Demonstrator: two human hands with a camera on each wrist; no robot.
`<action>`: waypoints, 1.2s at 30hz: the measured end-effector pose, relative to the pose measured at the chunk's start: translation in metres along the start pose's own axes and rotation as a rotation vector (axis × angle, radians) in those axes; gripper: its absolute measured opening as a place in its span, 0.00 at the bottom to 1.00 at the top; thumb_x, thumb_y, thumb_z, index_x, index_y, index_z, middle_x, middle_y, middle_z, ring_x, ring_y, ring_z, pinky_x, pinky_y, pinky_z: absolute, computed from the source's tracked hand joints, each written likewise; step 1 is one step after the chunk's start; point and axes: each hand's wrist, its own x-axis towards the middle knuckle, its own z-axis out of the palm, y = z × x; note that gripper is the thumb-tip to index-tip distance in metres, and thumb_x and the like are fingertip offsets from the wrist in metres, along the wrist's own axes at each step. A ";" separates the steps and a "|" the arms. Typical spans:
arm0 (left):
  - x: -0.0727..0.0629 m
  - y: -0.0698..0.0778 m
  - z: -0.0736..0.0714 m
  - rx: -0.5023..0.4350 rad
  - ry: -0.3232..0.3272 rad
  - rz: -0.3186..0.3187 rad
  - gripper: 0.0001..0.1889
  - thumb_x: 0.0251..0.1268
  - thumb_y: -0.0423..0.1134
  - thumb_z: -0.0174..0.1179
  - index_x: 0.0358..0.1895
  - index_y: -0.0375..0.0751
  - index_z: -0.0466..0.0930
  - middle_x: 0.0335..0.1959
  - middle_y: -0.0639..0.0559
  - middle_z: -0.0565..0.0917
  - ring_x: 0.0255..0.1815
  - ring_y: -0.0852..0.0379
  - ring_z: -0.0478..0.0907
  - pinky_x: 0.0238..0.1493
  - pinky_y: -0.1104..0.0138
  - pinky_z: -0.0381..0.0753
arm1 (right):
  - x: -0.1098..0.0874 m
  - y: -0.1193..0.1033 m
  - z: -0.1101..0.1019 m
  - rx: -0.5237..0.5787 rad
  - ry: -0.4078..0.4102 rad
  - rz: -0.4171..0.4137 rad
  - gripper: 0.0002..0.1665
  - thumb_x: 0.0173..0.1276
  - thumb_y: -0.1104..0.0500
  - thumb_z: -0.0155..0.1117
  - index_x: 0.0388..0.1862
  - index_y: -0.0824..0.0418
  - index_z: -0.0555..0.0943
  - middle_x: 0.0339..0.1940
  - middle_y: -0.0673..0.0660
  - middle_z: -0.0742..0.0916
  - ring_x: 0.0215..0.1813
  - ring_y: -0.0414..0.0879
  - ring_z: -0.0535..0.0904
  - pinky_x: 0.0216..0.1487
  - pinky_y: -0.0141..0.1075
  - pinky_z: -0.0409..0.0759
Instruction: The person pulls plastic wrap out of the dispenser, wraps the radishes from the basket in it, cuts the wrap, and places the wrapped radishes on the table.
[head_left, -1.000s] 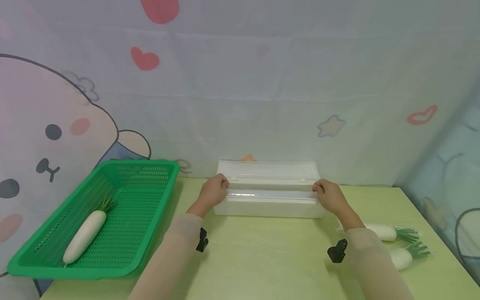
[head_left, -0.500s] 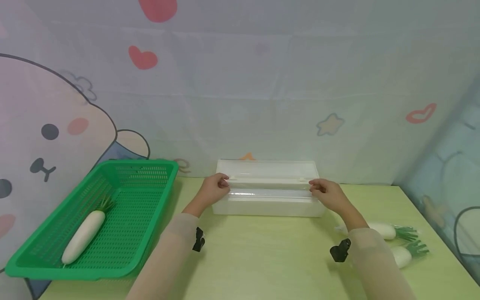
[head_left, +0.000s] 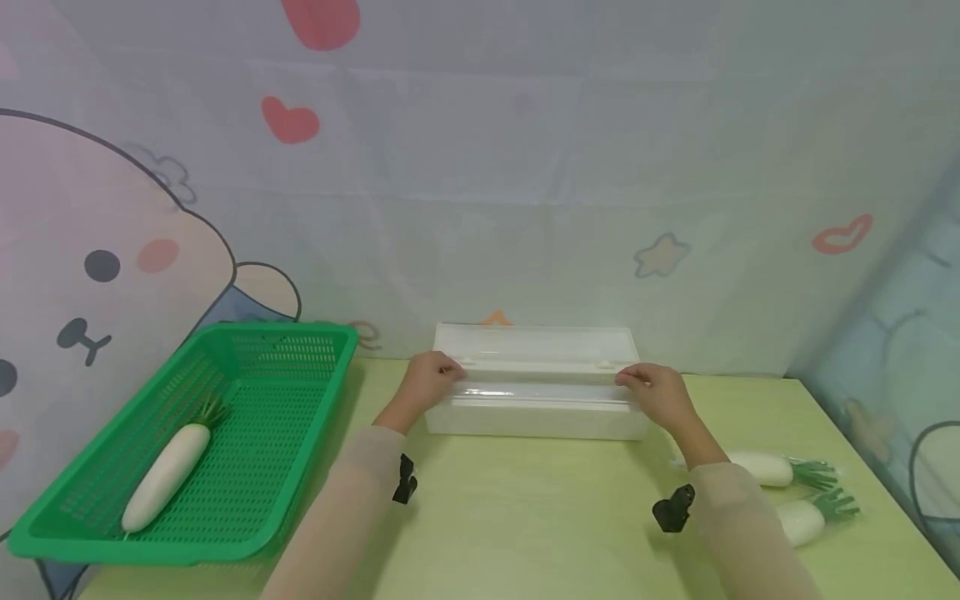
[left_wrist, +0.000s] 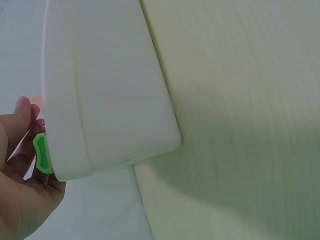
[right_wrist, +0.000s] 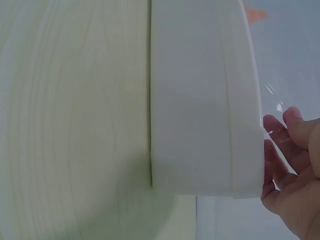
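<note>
A white cling film dispenser point(head_left: 536, 423) stands at the back of the table with its lid point(head_left: 534, 343) raised. Shiny clear cling film point(head_left: 543, 391) stretches across its opening. At the left end of that opening, my left hand point(head_left: 424, 387) pinches the film between thumb and fingers; a green piece point(left_wrist: 44, 154) sits by these fingers in the left wrist view. Opposite it, my right hand point(head_left: 663, 395) pinches the film at the right end. Glints of film show at the thumb and fingertips of the right hand point(right_wrist: 295, 170) in the right wrist view.
On the left is a green plastic basket point(head_left: 333, 417) with a white radish point(head_left: 167, 477) inside. Two more radishes, one wrapped in clear film point(head_left: 763, 468) and one partly behind the right sleeve point(head_left: 804, 522), lie at the right. A patterned cloth point(head_left: 480, 167) hangs behind the table.
Both hands have shifted slightly inward along the dispenser's opening. Their fingers, more tightly curled at the ends before, now reach further in at the film. The dispenser stays in place.
</note>
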 end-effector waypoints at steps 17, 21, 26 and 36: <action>0.001 0.015 -0.024 -0.059 -0.012 -0.015 0.11 0.68 0.40 0.59 0.42 0.37 0.87 0.41 0.45 0.87 0.46 0.48 0.82 0.50 0.55 0.79 | -0.002 -0.011 -0.021 0.229 -0.013 0.055 0.24 0.74 0.49 0.55 0.53 0.69 0.79 0.50 0.62 0.86 0.63 0.61 0.73 0.63 0.55 0.68; 0.001 0.022 -0.032 -0.065 -0.007 -0.013 0.11 0.68 0.40 0.59 0.42 0.35 0.87 0.42 0.44 0.87 0.49 0.46 0.81 0.52 0.54 0.77 | 0.001 -0.015 -0.028 0.274 -0.034 0.047 0.27 0.73 0.49 0.57 0.56 0.70 0.77 0.49 0.62 0.87 0.64 0.62 0.73 0.68 0.59 0.60; 0.002 0.028 -0.038 -0.077 -0.008 -0.009 0.11 0.69 0.39 0.58 0.42 0.35 0.86 0.43 0.43 0.86 0.51 0.46 0.79 0.53 0.53 0.77 | 0.003 -0.020 -0.035 0.284 -0.036 0.050 0.27 0.72 0.48 0.57 0.57 0.71 0.76 0.47 0.57 0.88 0.61 0.62 0.76 0.68 0.58 0.61; 0.003 0.041 -0.047 -0.059 -0.010 -0.005 0.12 0.70 0.40 0.56 0.46 0.37 0.86 0.46 0.44 0.86 0.53 0.46 0.79 0.54 0.53 0.77 | 0.005 -0.031 -0.046 0.276 -0.003 0.034 0.27 0.73 0.48 0.56 0.56 0.70 0.78 0.41 0.50 0.89 0.48 0.40 0.82 0.65 0.54 0.67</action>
